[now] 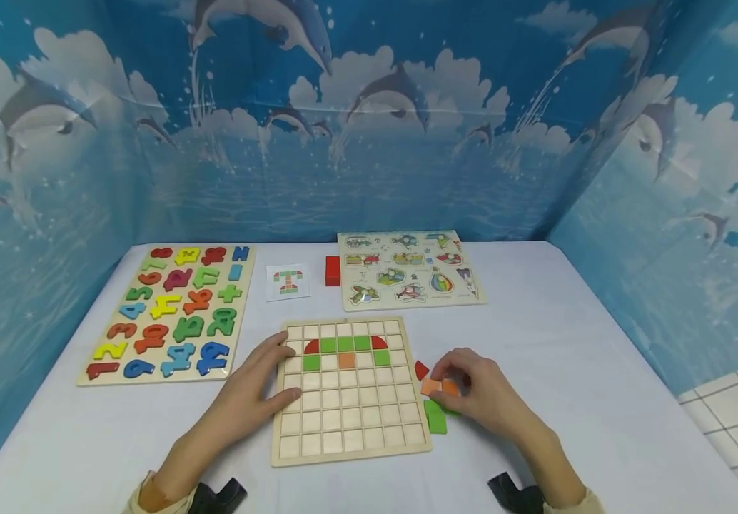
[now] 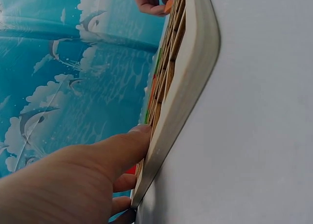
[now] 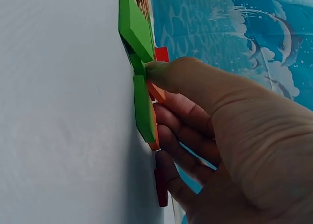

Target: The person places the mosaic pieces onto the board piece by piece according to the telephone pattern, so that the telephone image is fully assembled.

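Observation:
A square wooden grid board (image 1: 350, 455) lies in front of me, its upper rows holding green square tiles (image 1: 345, 343), red quarter-round tiles (image 1: 378, 343) and one orange tile (image 1: 346, 360). My left hand (image 1: 250, 389) rests on the board's left edge, thumb and fingers spread; the left wrist view shows the thumb (image 2: 132, 145) along the rim. Right of the board, my right hand (image 1: 484, 392) pinches an orange square tile (image 1: 431, 386) between thumb and forefinger. Beside it are another orange tile (image 1: 450, 387), green tiles (image 1: 435, 417) and a red piece (image 1: 421, 370).
A number puzzle board (image 1: 173, 314) lies at left. Behind the grid board are a pattern card (image 1: 288, 283) with a red-green design, a red block (image 1: 332, 271) and a vehicle picture puzzle (image 1: 410, 271). A dolphin-print curtain (image 1: 343, 185) surrounds the white table (image 1: 568, 314).

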Available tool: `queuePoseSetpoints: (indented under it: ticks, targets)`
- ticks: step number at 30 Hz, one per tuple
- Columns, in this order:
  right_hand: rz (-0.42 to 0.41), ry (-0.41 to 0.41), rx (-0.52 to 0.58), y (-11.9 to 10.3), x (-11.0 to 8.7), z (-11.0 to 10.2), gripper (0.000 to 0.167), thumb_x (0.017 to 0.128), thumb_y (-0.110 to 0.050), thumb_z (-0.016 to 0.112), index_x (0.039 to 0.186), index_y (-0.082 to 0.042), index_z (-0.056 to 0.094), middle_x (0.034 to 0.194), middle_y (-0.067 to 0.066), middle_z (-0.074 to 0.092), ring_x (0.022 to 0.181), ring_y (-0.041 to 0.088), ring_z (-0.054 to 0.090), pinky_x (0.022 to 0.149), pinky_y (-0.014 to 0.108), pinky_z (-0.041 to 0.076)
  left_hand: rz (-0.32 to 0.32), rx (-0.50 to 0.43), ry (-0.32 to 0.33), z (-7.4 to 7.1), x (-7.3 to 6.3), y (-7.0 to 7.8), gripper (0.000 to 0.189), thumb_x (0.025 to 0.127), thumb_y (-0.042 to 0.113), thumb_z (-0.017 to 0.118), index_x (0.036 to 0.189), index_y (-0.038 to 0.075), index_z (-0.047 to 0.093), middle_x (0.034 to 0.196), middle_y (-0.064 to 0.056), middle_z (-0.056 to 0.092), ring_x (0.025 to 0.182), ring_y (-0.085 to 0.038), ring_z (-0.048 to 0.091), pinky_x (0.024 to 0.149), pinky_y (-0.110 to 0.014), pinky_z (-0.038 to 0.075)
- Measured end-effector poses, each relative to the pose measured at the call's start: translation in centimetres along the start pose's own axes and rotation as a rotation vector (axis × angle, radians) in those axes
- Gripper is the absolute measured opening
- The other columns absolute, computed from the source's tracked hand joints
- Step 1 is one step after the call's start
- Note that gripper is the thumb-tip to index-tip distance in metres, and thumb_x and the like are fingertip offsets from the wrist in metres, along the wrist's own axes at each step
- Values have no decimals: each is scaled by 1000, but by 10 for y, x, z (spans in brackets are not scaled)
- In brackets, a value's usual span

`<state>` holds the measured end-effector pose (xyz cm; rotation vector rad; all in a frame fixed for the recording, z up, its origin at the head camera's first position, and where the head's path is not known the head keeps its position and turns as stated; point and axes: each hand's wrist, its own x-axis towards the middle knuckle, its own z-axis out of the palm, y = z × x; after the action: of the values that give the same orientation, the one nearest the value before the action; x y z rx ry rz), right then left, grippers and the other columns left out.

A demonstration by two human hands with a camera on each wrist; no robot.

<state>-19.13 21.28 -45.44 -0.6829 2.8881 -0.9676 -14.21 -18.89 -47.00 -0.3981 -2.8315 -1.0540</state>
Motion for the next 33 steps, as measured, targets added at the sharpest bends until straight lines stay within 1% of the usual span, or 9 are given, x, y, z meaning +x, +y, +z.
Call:
queuePoseSetpoints:
  ticks: [6,12,14,17,20,22,25,30,33]
  targets:
    - [12,-4,13,-3,-4,-1,29,83,-21,91,100,-32,69,92,-16,65,84,10,56,73,24,48,-23,-6,-16,1,-1,2,59,93,33,82,143,15,57,171,-6,34,158,-34,32,120,-60,40]
    - [-72,31,42,-6,-7,-2,31,84,-17,91,97,-33,67,89,-18,64,80,9,60,73,24,54,-13,-18,-10,4,-2,2,59,93,32,82,143,15,56,171,-7,34,158,-35,32,120,-61,40]
    - [-86,43,49,-6,-8,-2,31,84,-17,91,97,-33,67,89,-19,65,81,8,61,74,24,55,-7,-15,-5,5,-2,2,59,93,32,82,143,14,56,171,-7,35,158,-36,33,119,-61,41]
    - [-62,70,62,-7,-7,-1,29,85,-20,90,96,-34,68,87,-20,65,79,6,60,71,24,53,-6,-10,-4,6,-3,2,59,92,31,83,142,14,56,171,-8,35,158,-36,33,119,-61,41]
    - [-24,102,105,-12,-3,-1,25,87,-22,89,98,-32,69,86,-20,68,78,6,62,70,23,54,-10,-12,-10,6,-2,2,59,93,32,82,143,15,56,171,-7,35,158,-35,32,120,-60,40]
    - [-12,121,145,-19,2,-1,23,88,-21,88,100,-29,70,88,-18,71,78,6,65,71,24,56,-10,-9,-14,6,-2,1,59,93,32,82,143,15,56,171,-7,34,158,-35,32,120,-59,40]
    - [-14,127,202,-37,14,2,20,90,-18,86,101,-25,72,90,-15,73,79,6,69,76,25,59,-1,0,-9,5,-1,0,59,93,33,82,143,14,56,171,-8,35,158,-36,33,119,-60,42]
    - [-55,90,237,-74,38,17,16,91,-14,84,101,-20,73,90,-12,73,79,7,68,75,27,61,6,11,1,2,2,-2,59,94,33,82,144,15,56,171,-8,35,157,-36,34,119,-61,42]
    - [-80,64,242,-89,47,31,14,91,-13,84,100,-18,74,89,-10,73,79,7,67,74,25,60,3,2,-2,2,1,-2,59,94,33,81,144,15,56,171,-8,35,158,-36,33,119,-60,41]
